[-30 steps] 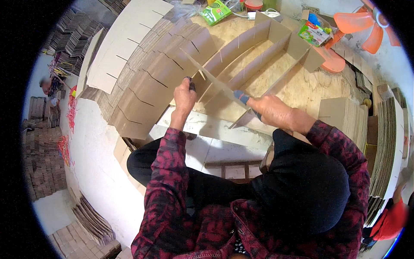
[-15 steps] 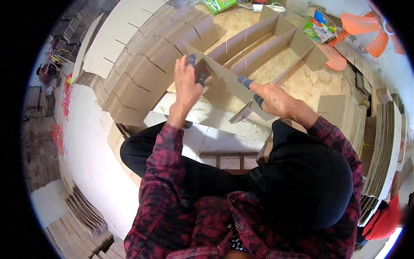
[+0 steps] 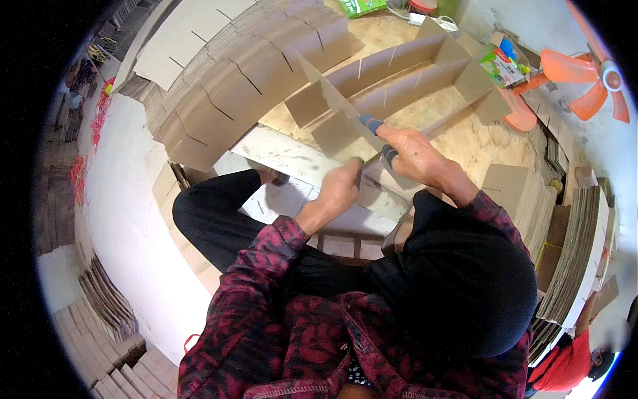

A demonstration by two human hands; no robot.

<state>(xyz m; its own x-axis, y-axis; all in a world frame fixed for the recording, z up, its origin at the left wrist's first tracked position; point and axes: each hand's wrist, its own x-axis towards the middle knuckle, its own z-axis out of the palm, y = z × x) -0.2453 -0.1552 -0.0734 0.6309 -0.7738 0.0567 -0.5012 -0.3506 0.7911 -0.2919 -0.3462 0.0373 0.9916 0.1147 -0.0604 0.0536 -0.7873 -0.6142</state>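
Note:
A partly joined cardboard divider [image 3: 402, 66] of slotted strips lies on the plywood top in front of me. My right hand [image 3: 417, 158] grips its near cardboard strip [image 3: 340, 106], which stands on edge; dark covers wrap some fingers. Lower and to the left, my left hand [image 3: 337, 191] is closed at the near end of a crosswise strip, its fingertips partly hidden. Short cardboard pieces [image 3: 307, 106] stand out from the near strip on its left side.
Stacked slotted cardboard [image 3: 219, 113] fills the left of the worktop. More stacks [image 3: 578, 246] stand at my right. An orange fan [image 3: 585, 80] and an open green-and-white box [image 3: 503, 66] sit at the back right. A person in red [image 3: 561, 366] shows at lower right.
My left hand has moved down and right, from the strip's far left end to beside my right hand, and its fingers have closed. The right hand keeps its grip.

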